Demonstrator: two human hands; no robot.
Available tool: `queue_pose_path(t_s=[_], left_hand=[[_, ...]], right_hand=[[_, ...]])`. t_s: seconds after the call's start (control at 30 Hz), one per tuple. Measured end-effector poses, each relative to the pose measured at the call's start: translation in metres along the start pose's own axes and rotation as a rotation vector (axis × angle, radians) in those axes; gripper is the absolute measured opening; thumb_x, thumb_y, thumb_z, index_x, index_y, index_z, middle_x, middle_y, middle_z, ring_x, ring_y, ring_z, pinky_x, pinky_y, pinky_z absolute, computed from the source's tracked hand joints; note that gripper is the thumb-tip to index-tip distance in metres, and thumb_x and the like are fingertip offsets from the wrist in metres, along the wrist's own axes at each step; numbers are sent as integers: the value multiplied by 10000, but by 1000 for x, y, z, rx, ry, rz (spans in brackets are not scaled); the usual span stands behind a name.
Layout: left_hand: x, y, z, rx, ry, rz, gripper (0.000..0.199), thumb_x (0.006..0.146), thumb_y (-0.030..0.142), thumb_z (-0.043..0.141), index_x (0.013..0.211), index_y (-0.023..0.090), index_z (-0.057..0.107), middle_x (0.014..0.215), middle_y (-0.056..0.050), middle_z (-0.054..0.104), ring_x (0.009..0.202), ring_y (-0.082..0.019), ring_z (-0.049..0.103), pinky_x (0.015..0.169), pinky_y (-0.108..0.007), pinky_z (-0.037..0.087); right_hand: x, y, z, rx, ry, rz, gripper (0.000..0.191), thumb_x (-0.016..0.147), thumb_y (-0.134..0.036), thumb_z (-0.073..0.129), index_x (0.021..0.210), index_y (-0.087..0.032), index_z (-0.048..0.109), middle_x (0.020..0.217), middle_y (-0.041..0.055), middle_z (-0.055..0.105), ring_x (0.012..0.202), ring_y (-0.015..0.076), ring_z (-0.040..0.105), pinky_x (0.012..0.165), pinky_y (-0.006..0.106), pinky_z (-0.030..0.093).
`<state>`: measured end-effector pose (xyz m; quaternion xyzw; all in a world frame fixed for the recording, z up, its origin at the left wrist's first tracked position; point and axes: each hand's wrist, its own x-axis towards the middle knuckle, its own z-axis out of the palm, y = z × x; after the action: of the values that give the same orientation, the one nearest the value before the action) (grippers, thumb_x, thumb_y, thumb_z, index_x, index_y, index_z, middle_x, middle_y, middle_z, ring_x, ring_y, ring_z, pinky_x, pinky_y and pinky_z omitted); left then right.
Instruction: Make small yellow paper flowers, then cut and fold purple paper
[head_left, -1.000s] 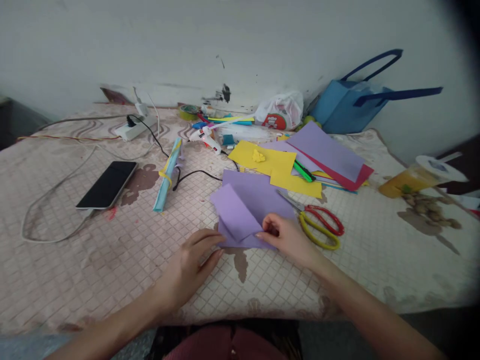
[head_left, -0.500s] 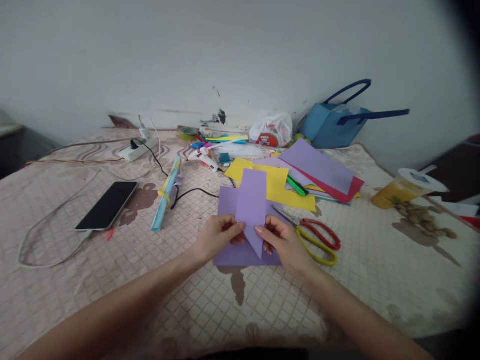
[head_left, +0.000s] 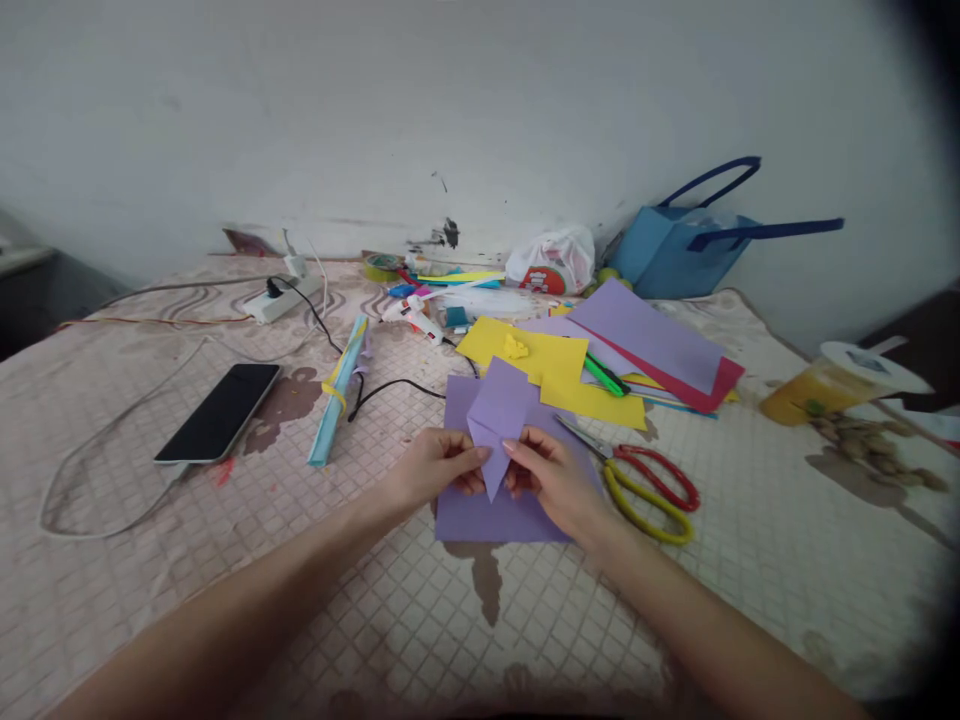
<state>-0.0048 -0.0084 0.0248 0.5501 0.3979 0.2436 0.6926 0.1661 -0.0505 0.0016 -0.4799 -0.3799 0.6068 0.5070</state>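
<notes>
Between my two hands is a piece of purple paper, folded so that its lower end narrows to a downward point. My left hand pinches its left edge between thumb and fingers. On the opposite edge, my right hand presses with the thumb on top and the fingers curled behind. A larger purple sheet lies flat on the table under both hands. Scissors with one red and one yellow handle rest just right of my right hand, blades pointing toward the sheet.
Yellow paper, a green cutter and stacked coloured sheets lie beyond my hands. Left are a blue paper strip and a phone. A glue gun sits behind; a drink cup lies tipped at right.
The paper in my hands has gone from a long upright strip to a shorter shape with a crease across it and a centred lower point. The view has shifted slightly.
</notes>
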Motion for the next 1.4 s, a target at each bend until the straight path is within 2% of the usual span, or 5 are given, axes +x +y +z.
queue_pose_path(t_s=[0.27, 0.87, 1.1, 1.27, 1.4], left_hand=[[-3, -10, 1, 32, -71, -78, 386, 655, 493, 716, 644, 137, 567, 578, -8, 654, 527, -111, 617, 553, -226, 491], [-10, -7, -6, 173, -236, -105, 334, 702, 467, 690, 704, 141, 618, 663, -31, 676, 550, -116, 618, 513, -212, 464], [-3, -7, 0, 74, 87, 121, 321, 723, 434, 680, 678, 140, 558, 547, 35, 538, 496, -77, 490, 488, -194, 384], [-1, -14, 1, -15, 111, 117, 337, 716, 443, 683, 690, 135, 549, 589, 15, 574, 524, -83, 509, 539, -212, 407], [0, -16, 1, -144, 100, 93, 361, 683, 452, 715, 714, 133, 547, 624, 14, 581, 543, -81, 516, 556, -215, 411]], right_hand=[[-1, 8, 0, -34, 46, -127, 281, 742, -408, 693, 684, -193, 522, 488, -60, 526, 414, 82, 466, 408, 208, 367], [-2, 4, 0, -40, 71, -44, 306, 719, -423, 692, 673, -183, 508, 537, -45, 559, 369, 51, 418, 325, 180, 280], [-3, 5, 0, -127, -120, -6, 370, 750, -536, 627, 739, -176, 541, 569, -36, 565, 379, 58, 437, 331, 186, 311], [-10, 4, 3, -247, -250, 39, 343, 716, -478, 690, 763, -168, 551, 655, -15, 611, 409, 45, 446, 357, 173, 346], [-13, 7, 8, -330, -226, 62, 323, 752, -469, 644, 698, -175, 523, 561, -33, 584, 373, 40, 414, 346, 168, 307]])
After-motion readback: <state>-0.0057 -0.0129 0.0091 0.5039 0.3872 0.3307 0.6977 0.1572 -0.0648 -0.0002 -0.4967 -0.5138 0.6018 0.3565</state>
